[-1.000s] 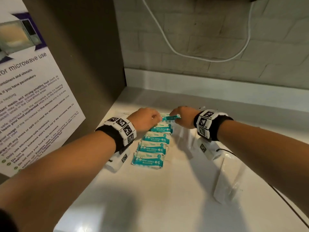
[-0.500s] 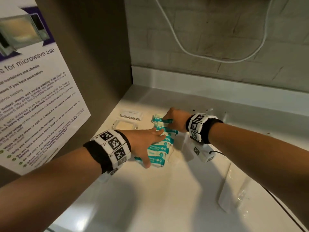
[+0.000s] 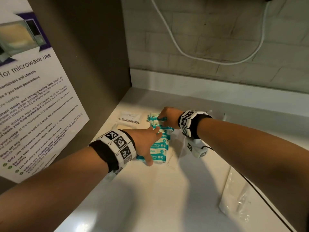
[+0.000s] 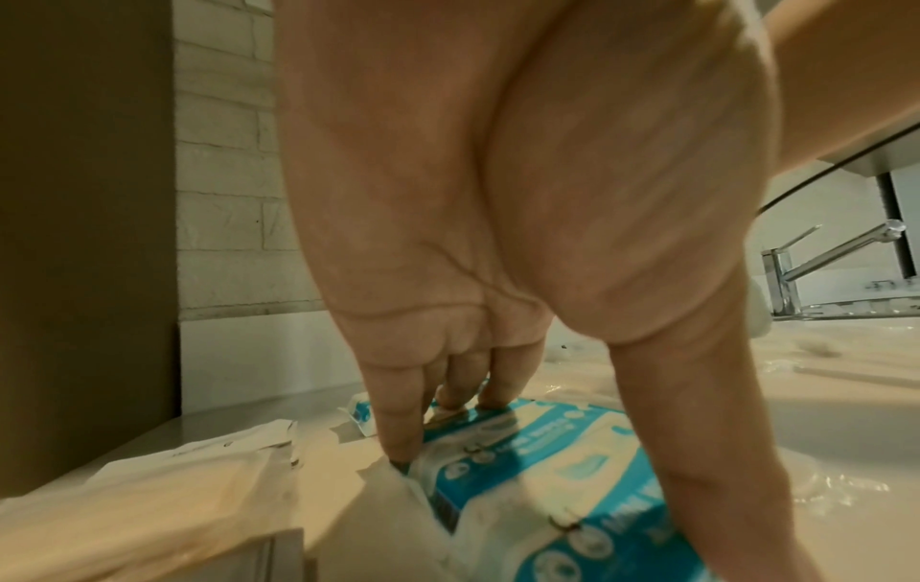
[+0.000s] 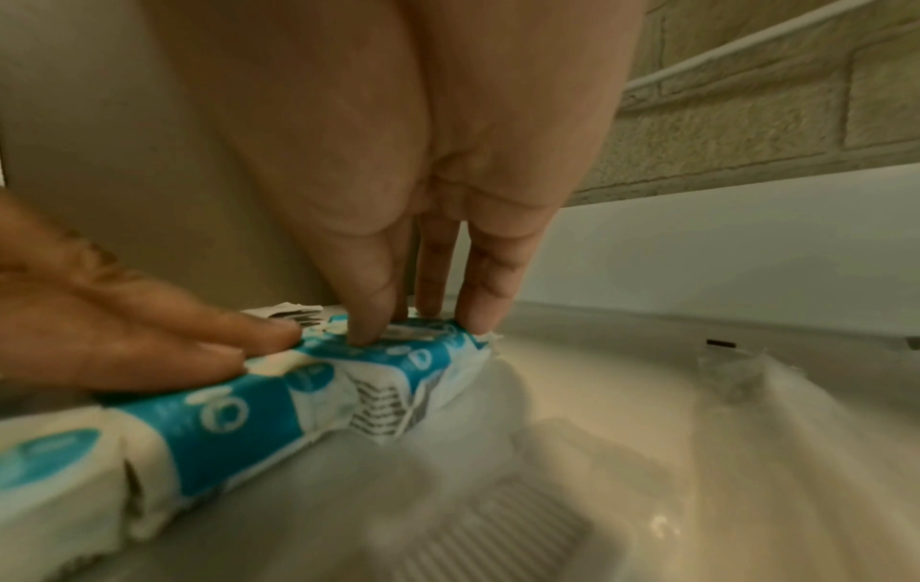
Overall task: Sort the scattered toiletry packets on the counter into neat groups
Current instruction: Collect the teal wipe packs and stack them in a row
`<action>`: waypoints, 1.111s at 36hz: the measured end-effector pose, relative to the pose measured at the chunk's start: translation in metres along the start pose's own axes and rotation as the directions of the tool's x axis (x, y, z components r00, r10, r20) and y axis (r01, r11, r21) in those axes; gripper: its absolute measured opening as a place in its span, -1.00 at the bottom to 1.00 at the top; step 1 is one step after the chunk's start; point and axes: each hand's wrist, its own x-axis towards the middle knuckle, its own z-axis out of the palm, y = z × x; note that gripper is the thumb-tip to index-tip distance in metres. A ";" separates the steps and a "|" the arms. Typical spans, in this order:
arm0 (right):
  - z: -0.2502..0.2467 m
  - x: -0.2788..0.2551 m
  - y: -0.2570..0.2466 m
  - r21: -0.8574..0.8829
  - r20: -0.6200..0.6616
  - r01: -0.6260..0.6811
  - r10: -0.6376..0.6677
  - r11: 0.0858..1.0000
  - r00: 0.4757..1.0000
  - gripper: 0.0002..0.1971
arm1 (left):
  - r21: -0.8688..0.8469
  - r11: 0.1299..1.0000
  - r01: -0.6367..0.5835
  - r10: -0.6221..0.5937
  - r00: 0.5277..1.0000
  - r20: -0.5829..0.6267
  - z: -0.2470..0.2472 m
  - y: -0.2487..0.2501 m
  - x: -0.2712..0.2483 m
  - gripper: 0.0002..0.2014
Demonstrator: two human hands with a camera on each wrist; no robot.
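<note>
Basically pressing a row of wipe packets (image 3: 159,145) on the counter (image 3: 167,198), running near-to-far, each lying crosswise, with left hand (image 3: 145,141) flat and spread over the near ones, right hand (image 3: 169,117) straight-fingered on the farthest.

Right hand (image 5: 423,157) presses straight fingertips (image 5: 366,332) onto the end wipes packet (image 5: 438,356) of a row (image 5: 209,425) on the counter (image 5: 697,453); left hand (image 5: 124,323) rests flat on the row.
</note>
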 end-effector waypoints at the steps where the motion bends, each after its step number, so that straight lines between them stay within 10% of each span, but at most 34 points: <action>1: 0.001 0.000 0.001 0.001 -0.001 0.001 -0.001 1.000 1.000 -0.60 | -0.002 1.000 -0.002 0.002 1.000 0.002 0.000 0.000 0.000 0.12; 14: 0.009 -0.003 0.009 0.043 -0.025 -0.003 0.004 0.999 1.000 -0.53 | -0.096 0.995 0.026 -0.022 0.999 0.043 -0.008 -0.016 0.012 0.18; 20: 0.012 -0.018 0.018 0.147 -0.167 -0.025 0.050 0.989 0.985 -0.61 | -0.521 0.852 -0.037 -0.113 0.961 -0.253 -0.042 -0.039 0.014 -0.53; 24: 0.018 -0.027 0.014 0.138 -0.187 0.069 -0.043 0.988 0.981 -0.67 | -0.448 0.893 -0.037 -0.176 0.888 -0.425 -0.058 -0.055 0.034 -0.70; 40: 0.045 -0.024 -0.010 -0.066 -0.087 0.202 -0.208 0.977 0.974 -0.76 | -0.286 0.955 -0.079 -0.024 0.941 -0.339 -0.058 -0.075 0.085 -0.70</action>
